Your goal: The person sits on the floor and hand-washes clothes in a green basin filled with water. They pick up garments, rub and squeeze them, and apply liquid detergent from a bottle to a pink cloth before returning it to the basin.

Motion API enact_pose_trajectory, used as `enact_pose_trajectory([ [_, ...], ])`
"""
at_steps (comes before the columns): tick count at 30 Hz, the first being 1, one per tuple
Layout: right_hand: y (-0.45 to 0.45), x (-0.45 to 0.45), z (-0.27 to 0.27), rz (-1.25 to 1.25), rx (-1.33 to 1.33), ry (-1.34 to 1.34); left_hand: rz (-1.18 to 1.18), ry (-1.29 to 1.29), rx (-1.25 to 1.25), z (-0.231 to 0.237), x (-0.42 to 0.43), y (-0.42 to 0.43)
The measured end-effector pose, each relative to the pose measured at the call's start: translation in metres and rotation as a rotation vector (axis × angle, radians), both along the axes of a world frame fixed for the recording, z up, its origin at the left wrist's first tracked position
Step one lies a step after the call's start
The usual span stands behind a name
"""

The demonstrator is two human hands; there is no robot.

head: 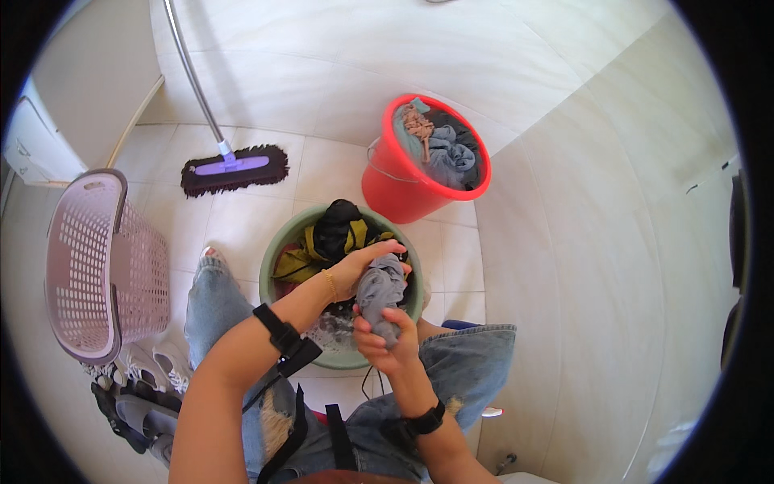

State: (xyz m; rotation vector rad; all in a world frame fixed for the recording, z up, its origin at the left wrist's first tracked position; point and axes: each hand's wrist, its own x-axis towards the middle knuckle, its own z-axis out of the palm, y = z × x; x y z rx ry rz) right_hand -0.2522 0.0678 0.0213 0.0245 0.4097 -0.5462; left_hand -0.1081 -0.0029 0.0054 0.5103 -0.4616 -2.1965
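Observation:
Both my hands hold a bunched wet grey cloth above a green plastic basin. My left hand reaches around the cloth's upper part, with a thin bracelet at the wrist. Lower down, my right hand has its fingers closed around the cloth's bottom end. Inside the basin lie black and yellow garments in sudsy water. Beyond the basin stands a red bucket filled with wet laundry, including blue-grey fabric and a brown twisted cloth.
A pink slotted laundry basket stands at the left, with several shoes below it. A flat mop with a metal pole leans towards the back wall. The tiled wall rises at the right. A dark cable shows below the basin.

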Motion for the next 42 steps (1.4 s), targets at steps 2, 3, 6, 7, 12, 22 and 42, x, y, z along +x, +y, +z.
enact_pose_trajectory([
  [2,0.006,0.009,0.028,-0.047,0.158,-0.372,0.053,0.22,-0.131,0.018,0.004,0.006],
  [3,0.01,0.016,0.037,-0.089,0.217,-0.468,0.053,0.266,-0.188,0.026,0.005,0.011],
  [6,0.016,0.027,0.05,-0.154,0.245,-0.368,0.025,0.171,-0.361,0.043,0.01,0.02],
  [7,0.016,0.027,0.049,-0.149,0.237,-0.264,0.063,0.138,-0.376,0.046,0.011,0.022],
  [12,0.002,0.011,0.007,0.035,-0.393,0.467,0.046,-0.431,-0.479,0.036,0.007,0.015],
  [22,0.003,0.031,-0.119,-0.4,-1.084,1.408,0.311,-1.403,-0.608,-0.056,-0.033,0.023],
  [42,-0.276,-0.064,-0.024,-0.523,-0.665,1.258,0.652,-0.646,0.031,0.024,0.074,0.001],
])
